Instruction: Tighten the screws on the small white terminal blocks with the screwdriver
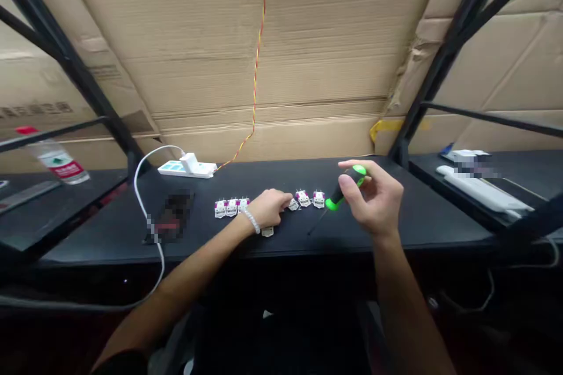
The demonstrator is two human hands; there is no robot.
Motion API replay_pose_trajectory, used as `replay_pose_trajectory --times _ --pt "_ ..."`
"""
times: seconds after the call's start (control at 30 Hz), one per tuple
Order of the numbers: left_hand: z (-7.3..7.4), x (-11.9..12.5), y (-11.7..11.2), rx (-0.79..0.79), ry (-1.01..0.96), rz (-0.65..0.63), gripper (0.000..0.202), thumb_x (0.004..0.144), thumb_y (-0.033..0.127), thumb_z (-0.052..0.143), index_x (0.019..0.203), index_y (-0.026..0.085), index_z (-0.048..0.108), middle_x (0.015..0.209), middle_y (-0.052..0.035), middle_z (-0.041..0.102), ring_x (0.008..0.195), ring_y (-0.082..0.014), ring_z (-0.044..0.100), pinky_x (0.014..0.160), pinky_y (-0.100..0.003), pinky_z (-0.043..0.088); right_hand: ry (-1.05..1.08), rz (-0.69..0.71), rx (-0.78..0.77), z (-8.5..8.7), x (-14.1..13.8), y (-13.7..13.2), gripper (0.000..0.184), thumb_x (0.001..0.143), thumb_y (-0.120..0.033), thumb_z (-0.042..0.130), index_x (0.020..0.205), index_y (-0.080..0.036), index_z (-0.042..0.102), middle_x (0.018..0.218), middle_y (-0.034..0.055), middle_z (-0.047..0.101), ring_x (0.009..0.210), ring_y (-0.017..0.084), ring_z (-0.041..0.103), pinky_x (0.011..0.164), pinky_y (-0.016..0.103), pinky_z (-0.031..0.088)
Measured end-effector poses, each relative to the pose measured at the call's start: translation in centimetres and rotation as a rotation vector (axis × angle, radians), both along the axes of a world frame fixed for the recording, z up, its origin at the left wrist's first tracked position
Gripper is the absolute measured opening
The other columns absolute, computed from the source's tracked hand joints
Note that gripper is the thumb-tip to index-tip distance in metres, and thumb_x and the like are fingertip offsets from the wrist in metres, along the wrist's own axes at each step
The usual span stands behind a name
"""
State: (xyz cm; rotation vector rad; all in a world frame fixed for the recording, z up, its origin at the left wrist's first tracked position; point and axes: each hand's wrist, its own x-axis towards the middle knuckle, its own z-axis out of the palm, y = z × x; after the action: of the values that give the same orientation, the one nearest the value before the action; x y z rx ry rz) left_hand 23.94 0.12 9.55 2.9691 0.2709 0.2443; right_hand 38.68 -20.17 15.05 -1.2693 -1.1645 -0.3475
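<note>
A screwdriver (pixel 338 192) with a black and bright green handle is held in my right hand (pixel 373 196), pinched between thumb and fingers. Its thin shaft points down and left, the tip close to the tabletop. My left hand (pixel 268 207), with a pale beaded bracelet on the wrist, has its fingers closed at a small white part (pixel 293 205). Just right of that lie two small white and purple switch-like parts (pixel 318 199). Several more such parts (pixel 231 207) stand in a row left of my left hand. Another whitish piece (pixel 267 232) shows below that hand, partly hidden.
The black tabletop (pixel 422 211) has a cardboard wall (pixel 264 41) behind it. At the back left are a white power strip (pixel 187 167), a white cable (pixel 139 193) and a blurred dark object (pixel 171 217). Black metal frames (pixel 428 88) flank both sides; a bottle (pixel 64 161) lies beyond the left one.
</note>
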Motion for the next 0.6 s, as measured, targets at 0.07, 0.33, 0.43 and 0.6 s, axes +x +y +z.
replay_pose_trajectory --times 0.07,0.33,0.43,0.6 --pt "0.0 0.0 -0.1 0.001 0.006 -0.004 0.028 0.067 -0.005 0.060 0.079 0.021 0.057 0.074 -0.0016 0.064 0.072 -0.0213 0.061 0.063 -0.030 0.032 0.000 0.002 0.004 0.1 0.0 0.0 0.017 0.092 -0.034 0.074 0.103 -0.021 0.076 0.073 -0.0024 0.065 0.051 0.011 0.057 0.046 0.023 0.046" --pt "0.7 -0.1 -0.3 -0.017 -0.008 0.016 0.029 0.071 -0.006 0.058 0.082 0.021 0.056 0.075 -0.0014 0.064 0.073 -0.0208 0.061 0.065 -0.029 0.034 -0.002 0.006 0.009 0.1 -0.1 0.0 0.016 0.091 -0.033 0.075 0.103 -0.021 0.076 0.074 -0.0024 0.066 0.053 0.011 0.059 0.048 0.023 0.047" --pt "1.3 -0.5 -0.2 -0.065 -0.096 0.011 0.029 0.072 -0.006 0.056 0.081 0.021 0.053 0.074 -0.0003 0.063 0.072 -0.0199 0.061 0.066 -0.028 0.036 0.003 0.017 0.004 0.0 -0.1 0.0 0.016 0.091 -0.033 0.075 0.103 -0.022 0.076 0.074 -0.0024 0.066 0.053 0.011 0.059 0.048 0.023 0.047" --pt "2.6 -1.5 -0.3 -0.200 -0.255 -0.032 0.027 0.074 -0.005 0.053 0.081 0.021 0.052 0.077 0.0013 0.065 0.073 -0.0166 0.062 0.069 -0.026 0.040 0.005 0.000 -0.008 0.1 -0.2 0.0 0.019 0.091 -0.037 0.075 0.103 -0.022 0.076 0.075 -0.0015 0.066 0.054 0.012 0.059 0.049 0.024 0.048"
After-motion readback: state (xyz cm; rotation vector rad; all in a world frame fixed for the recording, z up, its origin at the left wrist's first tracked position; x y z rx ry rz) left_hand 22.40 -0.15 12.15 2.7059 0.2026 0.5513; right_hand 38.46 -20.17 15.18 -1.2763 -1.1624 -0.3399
